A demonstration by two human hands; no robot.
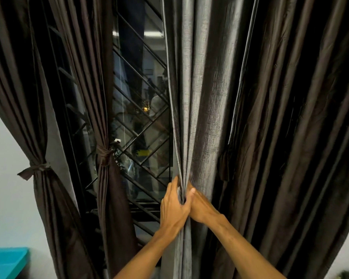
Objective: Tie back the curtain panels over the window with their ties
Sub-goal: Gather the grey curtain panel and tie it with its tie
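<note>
Left to right, by the window (137,121)
Tied panels (28,117) hang left of it — loose panels (199,97) right — all in front.

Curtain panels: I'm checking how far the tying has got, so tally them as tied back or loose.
Tied back: 2, the far-left brown panel and the brown panel beside it.
Loose: 2, the grey panel gripped by the left hand and right hand, and the right brown panel.
Total: 4.

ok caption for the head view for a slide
Left hand and right hand bunch the grey panel; two brown panels at left are tied.
</note>
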